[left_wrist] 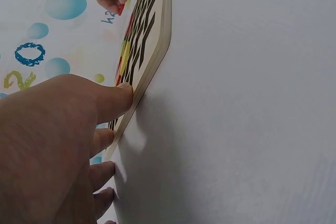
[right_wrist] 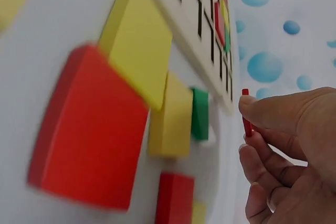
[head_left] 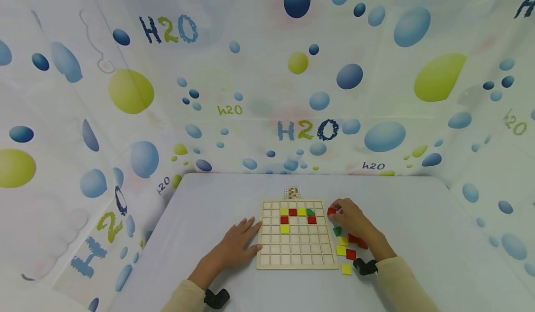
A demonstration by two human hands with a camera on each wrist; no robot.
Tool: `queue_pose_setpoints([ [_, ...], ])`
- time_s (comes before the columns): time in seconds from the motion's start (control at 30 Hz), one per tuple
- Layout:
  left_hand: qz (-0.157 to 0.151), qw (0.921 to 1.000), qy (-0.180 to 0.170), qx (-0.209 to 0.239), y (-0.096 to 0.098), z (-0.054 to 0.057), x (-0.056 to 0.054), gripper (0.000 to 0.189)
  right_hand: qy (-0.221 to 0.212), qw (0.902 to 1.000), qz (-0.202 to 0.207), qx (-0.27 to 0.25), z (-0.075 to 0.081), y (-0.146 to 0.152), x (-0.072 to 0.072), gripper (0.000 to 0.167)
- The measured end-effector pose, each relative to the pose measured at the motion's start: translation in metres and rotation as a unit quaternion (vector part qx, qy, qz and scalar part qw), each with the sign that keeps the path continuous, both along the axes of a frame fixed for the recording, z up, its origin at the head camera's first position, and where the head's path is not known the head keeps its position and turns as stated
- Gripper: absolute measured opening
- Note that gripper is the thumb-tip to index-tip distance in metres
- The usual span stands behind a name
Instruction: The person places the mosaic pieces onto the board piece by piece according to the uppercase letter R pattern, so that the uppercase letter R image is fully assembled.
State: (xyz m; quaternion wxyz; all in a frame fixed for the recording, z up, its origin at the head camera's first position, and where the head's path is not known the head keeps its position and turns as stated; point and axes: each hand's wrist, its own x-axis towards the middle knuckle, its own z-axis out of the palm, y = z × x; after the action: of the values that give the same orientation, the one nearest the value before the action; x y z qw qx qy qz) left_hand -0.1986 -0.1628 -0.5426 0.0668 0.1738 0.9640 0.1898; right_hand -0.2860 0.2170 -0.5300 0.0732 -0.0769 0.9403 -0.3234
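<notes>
A wooden grid board (head_left: 296, 247) lies on the table, with several red, yellow and green tiles set in its upper squares. My left hand (head_left: 238, 244) rests at the board's left side, fingers spread; in the left wrist view its thumb (left_wrist: 118, 100) touches the board's edge. Off the board's upper right side, my right hand (head_left: 350, 217) pinches a red tile (head_left: 331, 211) between thumb and fingers. The right wrist view shows that red tile (right_wrist: 247, 114) edge-on, held up from the table.
Loose tiles lie right of the board: a green tile (head_left: 337, 231), yellow tiles (head_left: 341, 250) and red tiles (head_left: 351, 254). A small patterned card (head_left: 292, 192) sits behind the board's far edge. A printed curtain (head_left: 259, 70) hangs behind the table (head_left: 217, 200).
</notes>
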Motion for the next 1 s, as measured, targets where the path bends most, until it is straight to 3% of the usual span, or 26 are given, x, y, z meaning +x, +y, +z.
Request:
queue_pose_setpoints([
  [0.33, 0.002, 1.0000, 0.004, -0.008, 0.000, -0.002, -0.001, 0.068, 0.014, 0.9988, 0.044, -0.014, -0.007, -0.046, 0.004, 0.023],
  [0.63, 0.005, 1.0000, 0.000, -0.006, -0.001, 0.000, 0.000, 0.068, 0.070, 0.9906, 0.117, 0.005, -0.009, -0.086, 0.017, 0.020],
  [1.0, 0.001, 1.0000, -0.005, 0.001, 0.000, 0.003, 0.000, 0.067, 0.078, 0.9876, 0.136, 0.017, -0.004, -0.103, 0.024, 0.013],
])
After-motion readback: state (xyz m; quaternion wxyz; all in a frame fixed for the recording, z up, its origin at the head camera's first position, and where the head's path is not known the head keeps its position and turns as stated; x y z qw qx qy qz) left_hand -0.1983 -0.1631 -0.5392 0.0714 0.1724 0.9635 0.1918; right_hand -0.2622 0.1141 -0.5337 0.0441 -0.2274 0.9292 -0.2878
